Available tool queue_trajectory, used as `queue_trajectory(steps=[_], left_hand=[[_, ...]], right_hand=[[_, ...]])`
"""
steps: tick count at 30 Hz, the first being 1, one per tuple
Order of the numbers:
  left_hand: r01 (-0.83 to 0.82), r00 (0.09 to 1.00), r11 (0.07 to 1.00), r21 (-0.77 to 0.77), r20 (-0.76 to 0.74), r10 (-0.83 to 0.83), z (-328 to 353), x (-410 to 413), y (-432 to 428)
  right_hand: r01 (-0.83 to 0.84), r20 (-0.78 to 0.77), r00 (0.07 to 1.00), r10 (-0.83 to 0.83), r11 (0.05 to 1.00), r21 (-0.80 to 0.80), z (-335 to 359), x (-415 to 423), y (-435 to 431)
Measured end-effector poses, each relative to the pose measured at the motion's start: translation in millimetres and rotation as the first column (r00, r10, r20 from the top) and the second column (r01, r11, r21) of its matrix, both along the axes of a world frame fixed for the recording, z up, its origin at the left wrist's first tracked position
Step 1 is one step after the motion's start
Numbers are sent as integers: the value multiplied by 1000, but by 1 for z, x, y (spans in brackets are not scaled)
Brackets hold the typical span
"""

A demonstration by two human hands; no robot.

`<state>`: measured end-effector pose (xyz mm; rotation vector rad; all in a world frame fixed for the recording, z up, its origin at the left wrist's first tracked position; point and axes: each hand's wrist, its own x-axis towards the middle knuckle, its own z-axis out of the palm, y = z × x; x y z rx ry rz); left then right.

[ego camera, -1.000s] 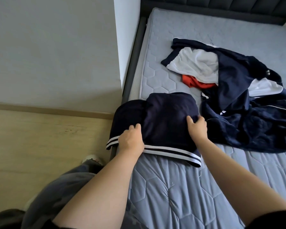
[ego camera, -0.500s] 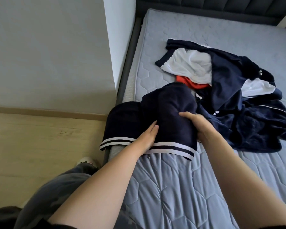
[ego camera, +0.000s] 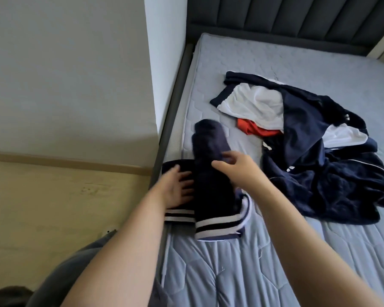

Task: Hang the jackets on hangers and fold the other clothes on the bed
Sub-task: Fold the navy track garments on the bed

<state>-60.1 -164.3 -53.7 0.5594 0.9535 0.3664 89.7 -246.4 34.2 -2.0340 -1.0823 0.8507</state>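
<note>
Since 0.5 seconds ago the right half of the dark blue striped piece [ego camera: 211,191] has been swung over to the left, so it now lies as 1 long thin strip on top of the other half. It sits on the bed [ego camera: 275,273] at the near left edge, and its far end points to 12 o'clock. The left hand [ego camera: 177,189] lies flat on the lower half at 9 o'clock of the strip, fingers straight and spread, pressing it down. The right hand [ego camera: 237,169] is at the strip's right edge, at 3 o'clock. It is blurry, so I cannot tell if its fingers pinch the cloth or just touch it. The messy pile [ego camera: 319,173] of blue, white and red clothes waits at 2 o'clock, near but apart. I think this cloth is soft, light and floppy, so it will sag and slide open if let go. The thick band with 2 white stripes [ego camera: 217,227] at 6 o'clock looks like the firmest part. A good hold would be both corners of that band, with the folds pressed flat.
</note>
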Motion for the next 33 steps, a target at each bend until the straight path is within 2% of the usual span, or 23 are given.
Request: queue_trajectory(steps=[1, 2, 3, 5, 6, 7, 8, 10, 12, 14, 17, 20, 21, 22, 23, 24, 25, 26, 27, 28, 29, 31, 33], left_hand=[[-66, 997, 998, 12, -32, 66, 1, -12, 12], [-86, 987, 994, 65, -127, 94, 0, -23, 21], [-49, 955, 987, 152, -282, 91, -3, -32, 26], [62, 838, 961, 270, -537, 97, -14, -43, 28], [89, 808, 950, 299, -579, 107, -18, -44, 25], [99, 801, 940, 328, -586, 120, -20, -44, 20], [116, 798, 926, 359, -589, 129, -23, -43, 15], [151, 785, 899, 411, -603, 144, -27, -39, 11], [128, 786, 891, 435, -593, 176, -28, -38, 8], [86, 793, 898, 432, -575, 201, -29, -37, 8], [1, 842, 876, 482, -474, 259, -25, -36, 8], [-133, 883, 863, 488, -337, 327, -15, -33, 9], [-101, 845, 841, 531, -400, 354, -12, -31, 8], [33, 749, 795, 605, -542, 381, -10, -29, 7], [229, 593, 704, 672, -670, 447, -8, -28, 2], [410, 480, 550, 728, -685, 548, -4, -25, -3], [533, 491, 359, 767, -625, 607, -2, -21, -8], [601, 572, 198, 774, -590, 569, -1, -15, -14], [634, 649, 103, 766, -600, 468, -1, -9, -18], [667, 679, 74, 742, -645, 351, -4, -5, -21], [718, 656, 87, 690, -714, 244, -9, -2, -24], [833, 531, 126, 539, -842, 97, -17, -2, -23], [851, 499, 182, 493, -867, 15, -22, -3, -19]], right_hand=[[-28, -130, 991, 24, 999, -29, -9, -7, 4], [-28, -182, 983, 17, 998, -56, -20, -11, 7], [-2, -169, 986, -10, 998, -70, -31, -12, 10], [92, 7, 996, -92, 993, -71, -53, -5, 12], [140, 101, 986, -131, 986, -90, -64, 1, 11], [196, 135, 974, -180, 974, -114, -73, 5, 7], [244, 103, 968, -231, 958, -147, -81, 9, 4], [279, -167, 935, -313, 939, -200, -93, 12, -3], [216, -404, 864, -300, 946, -240, -98, 12, -9], [166, -429, 867, -254, 958, -232, -99, 11, -11], [206, -437, 868, -236, 972, -114, -94, 15, -5], [296, -555, 796, -243, 955, 6, -79, 21, 6], [342, -611, 742, -274, 940, -5, -75, 25, 10], [361, -653, 699, -291, 932, -30, -71, 28, 11], [340, -670, 686, -283, 939, -48, -69, 33, 11], [286, -668, 701, -248, 957, -54, -69, 38, 11], [215, -654, 730, -200, 975, -59, -70, 42, 8], [133, -634, 761, -141, 989, -61, -71, 46, 5], [47, -601, 795, -77, 997, -66, -73, 49, 1], [-46, -549, 836, -4, 996, -76, -74, 51, -4], [-138, -453, 888, 82, 986, -92, -75, 53, -7], [-270, -108, 961, 255, 950, -159, -76, 56, -12], [-287, 235, 914, 331, 936, -201, -79, 60, -16]])
